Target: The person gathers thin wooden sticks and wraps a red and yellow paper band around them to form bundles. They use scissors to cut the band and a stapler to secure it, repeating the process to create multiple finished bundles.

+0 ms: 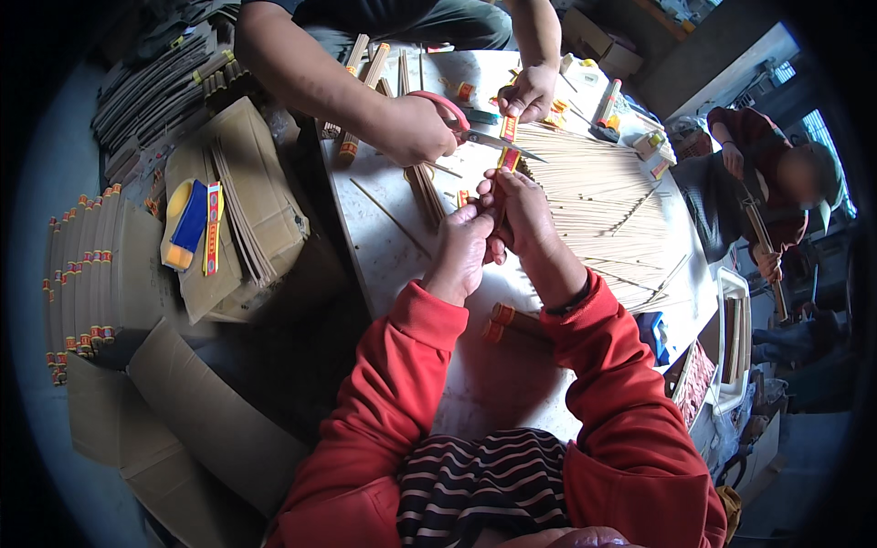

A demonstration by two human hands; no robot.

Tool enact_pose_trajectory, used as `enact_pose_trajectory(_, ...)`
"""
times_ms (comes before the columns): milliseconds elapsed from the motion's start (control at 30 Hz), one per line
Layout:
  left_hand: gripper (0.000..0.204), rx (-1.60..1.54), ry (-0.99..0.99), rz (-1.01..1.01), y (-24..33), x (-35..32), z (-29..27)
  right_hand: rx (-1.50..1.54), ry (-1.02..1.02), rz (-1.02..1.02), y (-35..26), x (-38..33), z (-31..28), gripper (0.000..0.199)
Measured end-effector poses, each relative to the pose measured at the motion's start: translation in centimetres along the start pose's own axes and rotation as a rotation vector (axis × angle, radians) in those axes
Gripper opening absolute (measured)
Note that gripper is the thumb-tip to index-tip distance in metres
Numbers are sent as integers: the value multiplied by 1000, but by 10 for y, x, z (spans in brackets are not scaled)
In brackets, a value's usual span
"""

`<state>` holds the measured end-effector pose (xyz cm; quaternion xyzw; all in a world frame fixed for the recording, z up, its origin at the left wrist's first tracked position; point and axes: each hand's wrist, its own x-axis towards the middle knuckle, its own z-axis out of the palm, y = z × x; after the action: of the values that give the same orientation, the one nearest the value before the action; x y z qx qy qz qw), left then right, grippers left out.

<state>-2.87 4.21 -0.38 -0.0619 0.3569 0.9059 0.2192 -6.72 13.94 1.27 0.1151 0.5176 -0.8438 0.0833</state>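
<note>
Left hand (464,239) and right hand (523,212) both close around a thin bundle of sticks (501,187) above the counter (384,247), beside a co-worker's scissors (475,128)

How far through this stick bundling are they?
Partly done: wrapped bundles are stacked at the left. In hand, the left hand and right hand grip a small bundle with a co-worker's scissors at it. A big heap of loose sticks remains.
</note>
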Motion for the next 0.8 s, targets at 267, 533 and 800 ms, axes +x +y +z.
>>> enact_pose_trajectory(267,11,120,-33,-28,3,-8,0,40,-61,11,-7,-8,-5,20)
enact_pose_trajectory(533,23,474,-1,155,14,-25,0,-197,-202,58,-41,-46,-9,23)
enact_pose_trajectory(800,16,390,-86,144,26,-43,-7,-803,-117,290,-86,-128,-64,24)
